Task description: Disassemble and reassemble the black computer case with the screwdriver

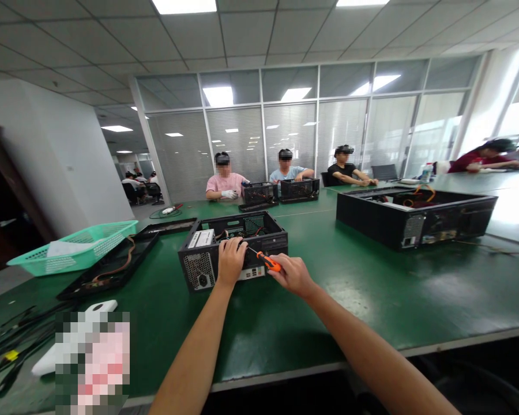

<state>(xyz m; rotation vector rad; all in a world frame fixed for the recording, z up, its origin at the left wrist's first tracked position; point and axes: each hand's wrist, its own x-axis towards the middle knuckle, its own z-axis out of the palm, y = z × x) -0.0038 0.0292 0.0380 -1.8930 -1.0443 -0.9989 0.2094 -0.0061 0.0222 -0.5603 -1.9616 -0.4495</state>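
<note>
An open black computer case (pixel 233 252) lies on the green table in front of me, its back side with ports facing me. Inside at the left sits a power supply (pixel 202 237) with a white label. My left hand (pixel 230 259) is closed over the near top rim of the case, its fingertips partly hidden inside. My right hand (pixel 293 273) grips an orange and black screwdriver (pixel 269 261). Its thin shaft points left and slightly up, and the tip ends close to my left fingers. Whether the tip touches a screw cannot be made out.
Left of the case lie a black side panel (pixel 121 259), a turquoise basket (pixel 69 253) and black cables (pixel 21 340). Another open case (pixel 380 222) stands at the right. Several people sit around the table; a person in pink (pixel 225 183) wears a white glove.
</note>
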